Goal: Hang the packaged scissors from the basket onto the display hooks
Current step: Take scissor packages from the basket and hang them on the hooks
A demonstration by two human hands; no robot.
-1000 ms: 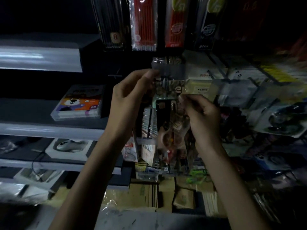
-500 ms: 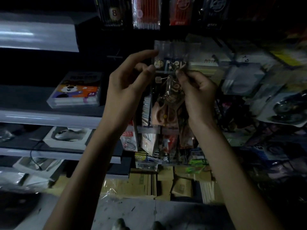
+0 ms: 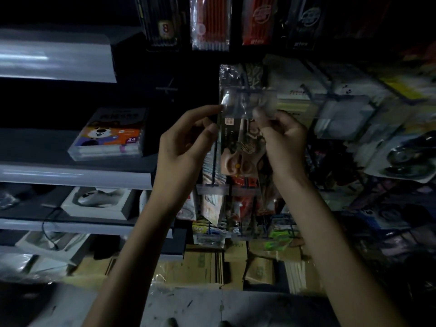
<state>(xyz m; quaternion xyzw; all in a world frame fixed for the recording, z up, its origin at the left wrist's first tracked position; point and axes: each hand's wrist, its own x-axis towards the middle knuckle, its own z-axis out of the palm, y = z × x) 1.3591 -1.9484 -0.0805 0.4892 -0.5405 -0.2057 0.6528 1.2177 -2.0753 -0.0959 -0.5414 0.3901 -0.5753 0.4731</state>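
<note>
Item: packaged scissors (image 3: pixel 238 147), centre of frame, held upright against the hanging display, handles low, clear header flap on top.
Left hand (image 3: pixel 186 145): thumb and fingertips pinched on the pack's left edge, just under the header.
Right hand (image 3: pixel 284 140): fingers curled, pinching the right side of the header. My two hands sit apart, one on each side of the pack.
Hook: too dim and too much glare on the film. I cannot tell whether the hang hole is on a hook yet.
Step (judged): lining the header up with a hook.
Weight (judged): light. The scissors sit low in the pack, so it should hang straight once released.
Stiffness (judged): backing looks fairly stiff, but the header flap is thin film and will fold if squeezed.
Surface (judged): glossy wrap, likely slippery, so a pinch will hold better than a flat press.
Where to hold (judged): both upper corners beside the hang hole, keeping the header flat and the hole open.
Risk (judged): tearing the hole or snagging the packs hanging just behind.
Around: pen packs (image 3: pixel 210 22) at the top of frame, a crayon box (image 3: pixel 109 135) on the left shelf (image 3: pixel 75 177), cartons (image 3: pixel 200 267) at bottom centre.
Basket: not in view.
</note>
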